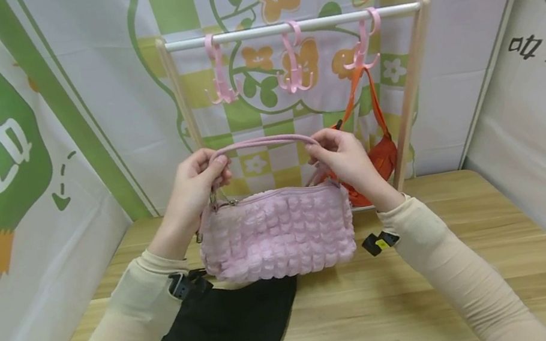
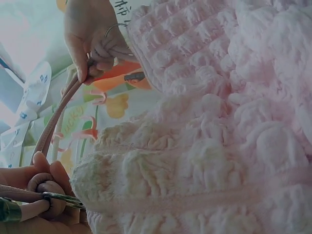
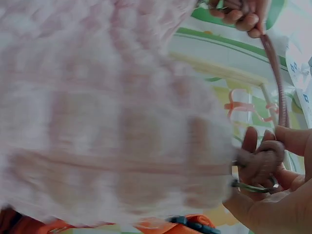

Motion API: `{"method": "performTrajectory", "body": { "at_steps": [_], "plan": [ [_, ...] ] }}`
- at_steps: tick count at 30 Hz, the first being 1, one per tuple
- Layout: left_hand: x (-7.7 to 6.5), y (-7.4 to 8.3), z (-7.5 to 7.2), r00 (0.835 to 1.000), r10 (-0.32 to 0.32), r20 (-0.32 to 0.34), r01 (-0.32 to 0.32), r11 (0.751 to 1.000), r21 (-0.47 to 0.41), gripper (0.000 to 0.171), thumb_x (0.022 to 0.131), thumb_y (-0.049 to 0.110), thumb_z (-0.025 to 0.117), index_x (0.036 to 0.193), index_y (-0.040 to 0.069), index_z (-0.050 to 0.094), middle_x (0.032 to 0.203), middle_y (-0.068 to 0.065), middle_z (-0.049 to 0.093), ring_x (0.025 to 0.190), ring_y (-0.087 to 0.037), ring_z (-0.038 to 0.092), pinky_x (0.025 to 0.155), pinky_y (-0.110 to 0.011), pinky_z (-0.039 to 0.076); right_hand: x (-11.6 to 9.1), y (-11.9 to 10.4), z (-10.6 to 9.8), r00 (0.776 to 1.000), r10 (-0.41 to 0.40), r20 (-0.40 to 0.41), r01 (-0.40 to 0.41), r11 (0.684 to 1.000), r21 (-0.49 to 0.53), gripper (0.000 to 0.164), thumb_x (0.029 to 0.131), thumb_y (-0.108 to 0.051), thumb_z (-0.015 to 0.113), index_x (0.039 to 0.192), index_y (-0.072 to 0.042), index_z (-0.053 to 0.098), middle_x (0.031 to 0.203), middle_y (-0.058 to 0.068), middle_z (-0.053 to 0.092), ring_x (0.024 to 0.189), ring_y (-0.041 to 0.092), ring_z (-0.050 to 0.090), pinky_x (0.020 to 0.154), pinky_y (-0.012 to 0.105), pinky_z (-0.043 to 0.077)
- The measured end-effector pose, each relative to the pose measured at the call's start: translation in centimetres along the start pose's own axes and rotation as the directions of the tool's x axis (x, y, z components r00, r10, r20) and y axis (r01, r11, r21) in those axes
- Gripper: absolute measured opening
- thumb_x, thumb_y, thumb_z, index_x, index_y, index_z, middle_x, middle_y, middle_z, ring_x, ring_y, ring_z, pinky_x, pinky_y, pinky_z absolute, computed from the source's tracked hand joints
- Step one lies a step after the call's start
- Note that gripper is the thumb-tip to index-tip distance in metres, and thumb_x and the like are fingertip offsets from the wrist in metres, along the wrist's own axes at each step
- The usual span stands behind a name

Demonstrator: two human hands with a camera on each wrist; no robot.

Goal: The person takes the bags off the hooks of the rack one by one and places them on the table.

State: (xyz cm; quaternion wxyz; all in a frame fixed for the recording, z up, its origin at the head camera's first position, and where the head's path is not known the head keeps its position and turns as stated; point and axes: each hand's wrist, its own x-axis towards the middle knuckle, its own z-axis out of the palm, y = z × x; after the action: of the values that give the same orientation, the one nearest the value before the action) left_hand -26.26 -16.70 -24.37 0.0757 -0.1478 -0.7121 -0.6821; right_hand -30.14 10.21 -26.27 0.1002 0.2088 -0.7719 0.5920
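Note:
A pink puffy handbag [image 1: 278, 231] with a zipped top hangs by its handle [image 1: 263, 141] between both hands in the head view. My left hand [image 1: 199, 177] pinches the handle's left end, and my right hand [image 1: 340, 154] pinches its right end, so the strap stretches between them. In the left wrist view the strap's knot and a metal ring sit by the left fingers [image 2: 46, 168]. The right wrist view shows another knot [image 3: 265, 158] and ring within the right fingers. The bag's quilted body fills much of both wrist views.
Behind the bag stands a rack with a metal bar [image 1: 249, 34] carrying three pink hooks [image 1: 294, 63]. An orange bag [image 1: 383, 158] hangs from the right hook. On the wooden table [image 1: 385, 309] lies a black bag-like item [image 1: 232, 330], partly under the pink bag in view.

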Motion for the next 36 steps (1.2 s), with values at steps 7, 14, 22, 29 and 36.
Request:
{"method": "performTrajectory", "body": {
  "at_steps": [7,14,22,29,36],
  "plan": [
    [0.1,0.0,0.3,1.0,0.016,0.003,-0.016,1.0,0.024,0.008,0.097,0.009,0.052,0.098,0.002,0.055,0.078,0.003,0.061,0.073,-0.007,0.058,0.073,-0.018,0.053,-0.2,0.5,-0.4,1.0,0.003,-0.023,-0.003,1.0,0.013,0.026,0.093,-0.028,0.061,0.097,-0.002,0.063,0.076,0.003,0.063,0.069,0.016,0.065,0.055,0.024,0.05],
    [0.1,-0.4,0.6,0.999,0.05,0.01,-0.051,0.996,0.079,0.013,0.097,0.013,0.054,0.097,0.0,0.056,0.077,0.0,0.062,0.074,-0.012,0.06,0.071,-0.02,0.053,-0.4,0.8,-0.7,1.0,0.0,-0.012,0.0,1.0,0.009,0.03,0.095,-0.033,0.057,0.095,-0.003,0.06,0.075,0.002,0.06,0.068,0.014,0.065,0.055,0.025,0.049],
    [0.1,-1.0,0.8,0.998,0.056,0.026,-0.059,0.991,0.124,0.019,0.098,0.015,0.052,0.1,-0.004,0.055,0.079,-0.004,0.061,0.073,-0.009,0.059,0.072,-0.021,0.054,-0.7,1.3,-1.0,0.999,0.033,0.02,-0.032,0.998,-0.048,0.041,0.094,-0.043,0.054,0.089,-0.002,0.058,0.075,0.004,0.064,0.066,0.023,0.066,0.06,0.032,0.056],
    [0.0,-1.4,0.8,0.998,0.059,0.026,-0.063,0.984,0.169,0.018,0.098,0.015,0.051,0.096,-0.002,0.055,0.078,-0.006,0.06,0.068,-0.01,0.055,0.065,-0.021,0.051,-0.7,1.5,-1.3,0.997,0.057,0.042,-0.055,0.998,-0.039,0.041,0.094,-0.043,0.055,0.083,-0.003,0.056,0.075,0.009,0.064,0.063,0.023,0.066,0.06,0.034,0.057],
    [0.0,-1.6,0.9,0.999,0.045,0.018,-0.048,0.974,0.221,0.018,0.098,0.015,0.052,0.097,-0.002,0.055,0.078,-0.007,0.058,0.065,-0.01,0.051,0.058,-0.02,0.047,-0.8,1.7,-1.8,0.996,0.073,0.056,-0.071,0.997,-0.039,0.043,0.093,-0.043,0.056,0.087,-0.001,0.056,0.076,0.01,0.063,0.066,0.025,0.067,0.063,0.033,0.056]
  ]
}}
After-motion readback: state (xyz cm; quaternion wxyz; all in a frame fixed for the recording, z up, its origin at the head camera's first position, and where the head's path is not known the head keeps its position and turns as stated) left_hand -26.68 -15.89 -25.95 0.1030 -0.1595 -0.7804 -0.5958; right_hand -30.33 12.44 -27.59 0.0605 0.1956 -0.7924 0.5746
